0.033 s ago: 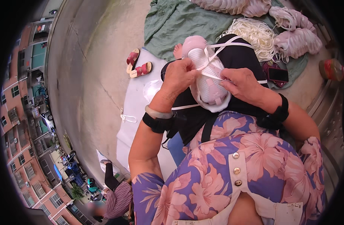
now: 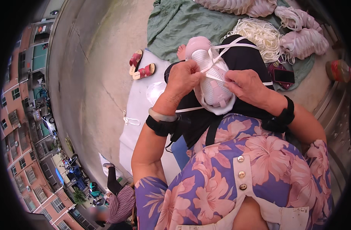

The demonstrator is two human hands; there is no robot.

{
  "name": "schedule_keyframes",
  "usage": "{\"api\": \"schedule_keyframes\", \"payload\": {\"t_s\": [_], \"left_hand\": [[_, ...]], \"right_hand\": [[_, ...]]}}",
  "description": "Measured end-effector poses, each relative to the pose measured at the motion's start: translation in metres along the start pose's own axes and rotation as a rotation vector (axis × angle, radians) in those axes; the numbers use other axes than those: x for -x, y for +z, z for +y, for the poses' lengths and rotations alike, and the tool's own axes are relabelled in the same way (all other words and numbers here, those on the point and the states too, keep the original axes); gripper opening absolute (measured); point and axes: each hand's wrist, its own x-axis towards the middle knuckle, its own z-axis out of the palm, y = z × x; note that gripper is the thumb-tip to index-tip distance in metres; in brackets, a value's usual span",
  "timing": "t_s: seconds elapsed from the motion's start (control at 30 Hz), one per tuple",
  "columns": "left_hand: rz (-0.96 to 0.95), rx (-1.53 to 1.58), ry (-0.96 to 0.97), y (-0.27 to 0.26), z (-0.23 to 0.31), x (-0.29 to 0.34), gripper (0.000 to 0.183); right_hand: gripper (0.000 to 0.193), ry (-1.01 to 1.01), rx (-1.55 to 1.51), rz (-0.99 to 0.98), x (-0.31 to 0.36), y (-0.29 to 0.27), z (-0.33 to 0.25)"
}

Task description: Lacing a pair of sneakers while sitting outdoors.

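My left grip and right grip pinch lace over shoe, likely for tension; lap beneath steadies it.

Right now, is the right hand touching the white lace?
Touching: the head view shows the white lace running straight into the pinch of the right hand.

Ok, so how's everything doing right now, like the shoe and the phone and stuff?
Shoe: top facing up
White lace: across the shoe, no bow showing
Left hand: pinching lace
Right hand: pinching lace
Lace heap: loose, tangled
Phone: screen dark
Sandals: not worn
Green cloth: spread out, wrinkled
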Motion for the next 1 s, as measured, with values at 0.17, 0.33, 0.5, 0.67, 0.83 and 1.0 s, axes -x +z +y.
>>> {"api": "schedule_keyframes", "payload": {"t_s": [0.17,0.33,0.5,0.67,0.83,1.0], "left_hand": [[0.005,0.078,-0.057,0.001,-0.002,0.000,0.011],[-0.104,0.247,-0.239,-0.010,0.012,0.005,0.011],[-0.233,0.429,-0.423,-0.019,0.017,0.007,0.016],[-0.205,0.502,-0.343,-0.015,0.017,0.006,0.017],[-0.122,0.391,-0.209,-0.008,0.010,0.003,0.014],[-0.119,0.209,-0.205,-0.009,0.008,0.002,0.011]], "right_hand": [[0.010,0.031,-0.075,0.030,-0.001,0.003,-0.002],[0.009,0.025,-0.119,0.022,0.002,0.003,0.001],[0.011,0.025,-0.097,0.015,0.004,0.006,0.003],[0.011,0.039,-0.105,0.018,0.005,0.005,0.002],[0.011,0.025,-0.127,0.055,0.005,0.005,0.002],[0.010,0.039,-0.142,0.059,0.005,0.003,0.001]]}}
